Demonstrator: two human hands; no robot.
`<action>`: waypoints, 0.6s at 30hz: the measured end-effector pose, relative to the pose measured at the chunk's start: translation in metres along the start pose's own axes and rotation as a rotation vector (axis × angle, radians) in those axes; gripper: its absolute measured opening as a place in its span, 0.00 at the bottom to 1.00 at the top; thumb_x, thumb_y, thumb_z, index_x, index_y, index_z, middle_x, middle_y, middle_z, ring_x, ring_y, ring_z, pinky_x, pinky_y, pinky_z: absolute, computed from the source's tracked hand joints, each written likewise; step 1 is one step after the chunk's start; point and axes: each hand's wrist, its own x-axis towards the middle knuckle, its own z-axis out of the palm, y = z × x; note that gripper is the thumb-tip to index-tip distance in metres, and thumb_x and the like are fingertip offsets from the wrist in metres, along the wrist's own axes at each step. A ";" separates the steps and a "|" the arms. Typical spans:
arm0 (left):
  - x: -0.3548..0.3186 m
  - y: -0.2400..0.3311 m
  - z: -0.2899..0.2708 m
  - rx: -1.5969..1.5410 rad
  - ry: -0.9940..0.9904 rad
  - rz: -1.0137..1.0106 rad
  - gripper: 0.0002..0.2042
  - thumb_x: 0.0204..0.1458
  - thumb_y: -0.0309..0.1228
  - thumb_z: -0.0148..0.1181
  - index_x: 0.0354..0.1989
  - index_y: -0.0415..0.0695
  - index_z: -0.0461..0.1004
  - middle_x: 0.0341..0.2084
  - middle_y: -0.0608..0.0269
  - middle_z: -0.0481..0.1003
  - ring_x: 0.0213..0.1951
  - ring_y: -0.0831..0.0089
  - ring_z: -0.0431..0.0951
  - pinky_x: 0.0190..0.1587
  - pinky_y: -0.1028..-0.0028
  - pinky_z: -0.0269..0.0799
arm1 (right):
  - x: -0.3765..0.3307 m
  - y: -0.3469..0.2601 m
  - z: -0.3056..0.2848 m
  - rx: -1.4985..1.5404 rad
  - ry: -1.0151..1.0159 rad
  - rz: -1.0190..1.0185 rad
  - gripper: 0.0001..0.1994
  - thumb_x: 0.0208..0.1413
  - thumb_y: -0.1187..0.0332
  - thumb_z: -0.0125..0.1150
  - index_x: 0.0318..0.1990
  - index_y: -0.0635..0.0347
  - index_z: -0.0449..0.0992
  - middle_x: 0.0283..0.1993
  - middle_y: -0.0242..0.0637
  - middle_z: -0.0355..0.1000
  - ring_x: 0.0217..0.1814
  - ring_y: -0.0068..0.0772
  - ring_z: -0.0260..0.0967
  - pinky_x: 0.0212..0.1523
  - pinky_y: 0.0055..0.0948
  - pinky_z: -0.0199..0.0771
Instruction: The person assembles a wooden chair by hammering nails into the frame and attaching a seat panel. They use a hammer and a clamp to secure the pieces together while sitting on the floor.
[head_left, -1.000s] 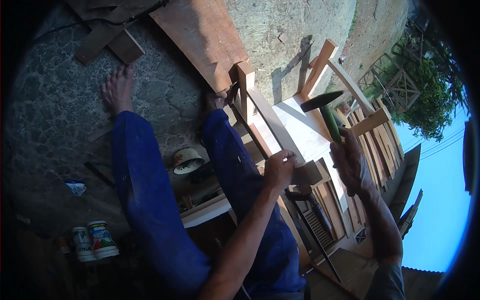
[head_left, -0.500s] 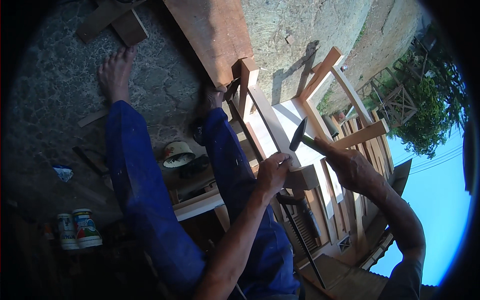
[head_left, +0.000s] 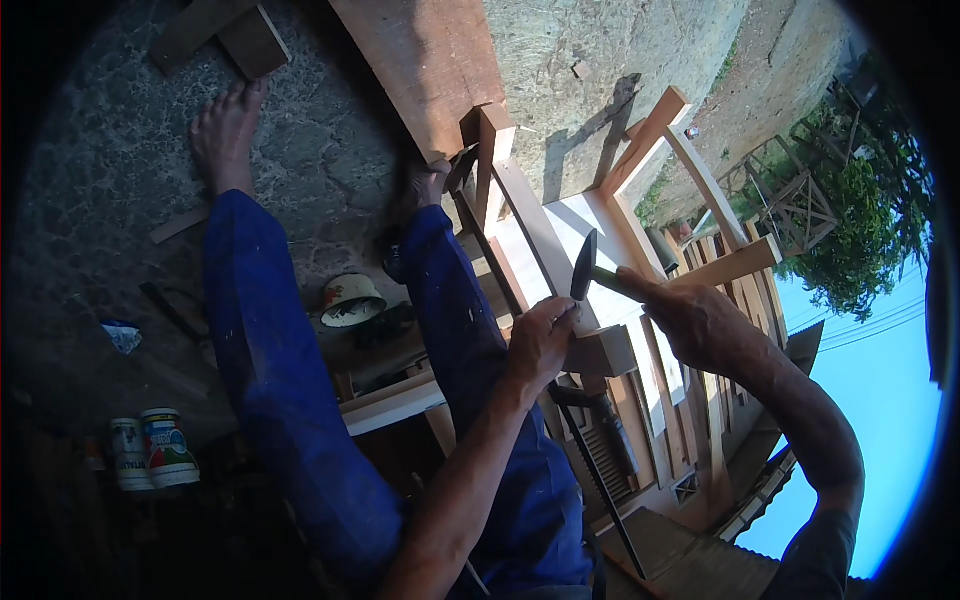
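We look down at our own two legs in blue trousers [head_left: 290, 400], barefoot, seated outdoors above a rough grey stone floor [head_left: 110, 200] in bright sun.

Nearest us, at lower left in shadow, stand two small lidded pots [head_left: 150, 450] side by side — what is in them we cannot tell.

Between our knees sits one round tin [head_left: 350, 300], its open mouth showing pale; the contents are too dim to make out.

Our left hand [head_left: 540, 340] is closed, fingertips pinched together against a pale wooden block [head_left: 605, 350] on the frame before us. It probably pinches a nail, though the thing is too small to see.

Our right hand [head_left: 700, 325] is wrapped around the green handle of one hammer [head_left: 590, 270], whose dark head hangs just above the left fingertips.

The work is a pale wooden chair frame [head_left: 640, 200] lying tilted across our lap, its rails and legs reaching away to the upper right.

A broad reddish plank [head_left: 430, 60] leans beyond our right foot, with two short wood offcuts [head_left: 225, 30] on the floor past our left foot.

Farthest off — a rough earthen wall [head_left: 620, 40], green trees [head_left: 870, 230] and clear blue sky [head_left: 870, 430].
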 end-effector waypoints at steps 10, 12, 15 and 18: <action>-0.004 0.009 -0.003 -0.024 -0.006 -0.021 0.11 0.58 0.28 0.61 0.44 0.35 0.80 0.36 0.49 0.81 0.39 0.67 0.83 0.43 0.72 0.76 | 0.005 0.012 0.001 -0.007 -0.010 -0.062 0.31 0.61 0.80 0.50 0.72 0.49 0.58 0.27 0.49 0.75 0.23 0.41 0.75 0.25 0.39 0.76; -0.003 0.010 -0.004 -0.024 -0.001 -0.026 0.11 0.57 0.28 0.61 0.44 0.35 0.80 0.37 0.49 0.81 0.39 0.67 0.83 0.43 0.72 0.76 | 0.010 0.014 -0.002 0.013 0.022 -0.099 0.30 0.61 0.80 0.50 0.72 0.51 0.58 0.29 0.50 0.76 0.23 0.40 0.75 0.26 0.38 0.77; -0.003 0.007 -0.002 -0.041 0.032 -0.006 0.11 0.57 0.28 0.62 0.44 0.35 0.80 0.36 0.49 0.81 0.38 0.68 0.83 0.43 0.72 0.75 | 0.011 0.008 -0.013 0.130 0.111 -0.098 0.29 0.62 0.79 0.49 0.71 0.53 0.59 0.33 0.51 0.77 0.23 0.40 0.76 0.26 0.38 0.77; 0.000 0.005 -0.001 -0.026 0.014 -0.029 0.11 0.56 0.28 0.63 0.43 0.35 0.81 0.36 0.49 0.82 0.39 0.68 0.83 0.43 0.72 0.75 | 0.012 0.000 -0.019 0.080 -0.037 -0.016 0.27 0.62 0.77 0.50 0.69 0.54 0.62 0.32 0.54 0.77 0.23 0.44 0.75 0.25 0.42 0.75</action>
